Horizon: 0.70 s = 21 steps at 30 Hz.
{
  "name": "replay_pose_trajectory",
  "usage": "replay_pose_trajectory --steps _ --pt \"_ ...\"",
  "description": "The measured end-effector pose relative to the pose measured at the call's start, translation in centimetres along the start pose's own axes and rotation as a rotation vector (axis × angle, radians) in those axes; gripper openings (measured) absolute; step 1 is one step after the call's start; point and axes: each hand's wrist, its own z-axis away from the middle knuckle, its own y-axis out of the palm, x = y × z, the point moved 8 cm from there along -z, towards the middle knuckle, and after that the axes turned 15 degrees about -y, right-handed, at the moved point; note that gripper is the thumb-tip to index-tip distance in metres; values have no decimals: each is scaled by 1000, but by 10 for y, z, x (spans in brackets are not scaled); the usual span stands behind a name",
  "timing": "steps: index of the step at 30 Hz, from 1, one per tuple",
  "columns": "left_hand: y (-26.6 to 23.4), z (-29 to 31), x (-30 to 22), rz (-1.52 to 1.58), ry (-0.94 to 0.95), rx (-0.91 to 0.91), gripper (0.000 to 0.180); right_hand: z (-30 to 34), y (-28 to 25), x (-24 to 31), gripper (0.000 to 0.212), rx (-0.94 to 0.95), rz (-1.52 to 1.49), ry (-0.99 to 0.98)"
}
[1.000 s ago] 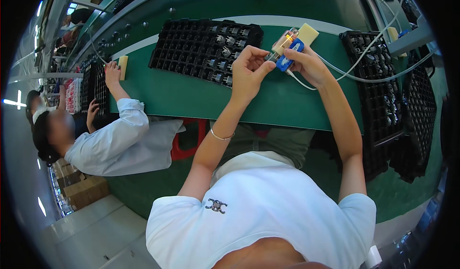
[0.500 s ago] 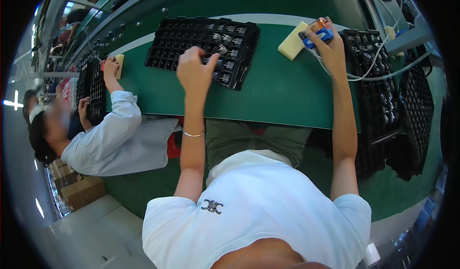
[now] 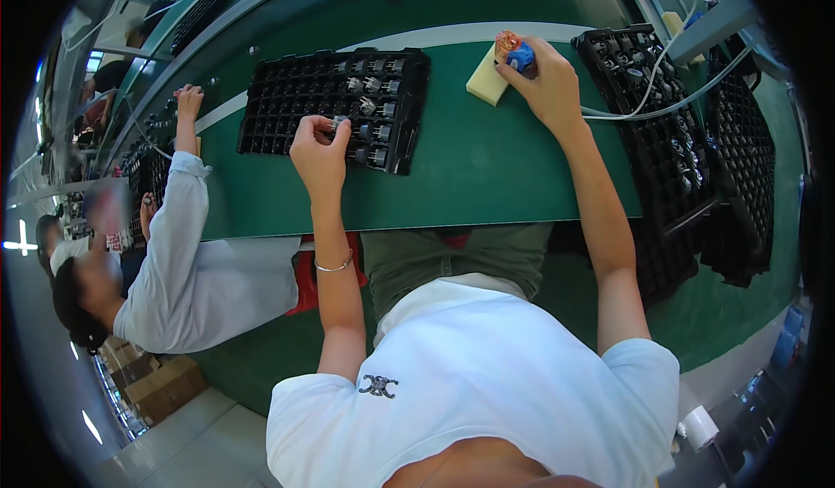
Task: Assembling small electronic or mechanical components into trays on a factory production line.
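Note:
My left hand (image 3: 318, 150) reaches over a black compartment tray (image 3: 287, 101) on the green bench and pinches a small grey metal part (image 3: 337, 123) at the tray's near side. Several similar parts sit in the tray's right-hand cells. My right hand (image 3: 546, 79) grips a blue hand tool (image 3: 520, 56) with a coppery tip, its cable (image 3: 644, 114) trailing right. The tool rests beside a pale yellow block (image 3: 487, 83).
More black trays (image 3: 670, 149) are stacked on the right, overhanging the bench edge. A co-worker in a grey-white shirt (image 3: 187, 270) sits to my left, one hand (image 3: 187, 103) on the bench by another tray. Cardboard boxes (image 3: 156, 384) stand on the floor.
My hands were together at the tool; the left one then moved left to the tray and now pinches a part. The right hand carried the tool to the yellow block.

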Motion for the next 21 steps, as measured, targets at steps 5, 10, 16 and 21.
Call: replay_pose_trajectory --steps 5,10,16,21 --pt "23 9 -2 757 -23 336 24 1 0 0 43 -26 4 -17" --pt "45 33 -28 578 86 340 22 1 1 -1 42 -17 -23 -13" --pt "60 37 -29 528 101 335 20 1 2 -1 41 5 -33 7" --pt "59 38 -31 512 98 319 19 0 1 -1 40 1 -48 11"
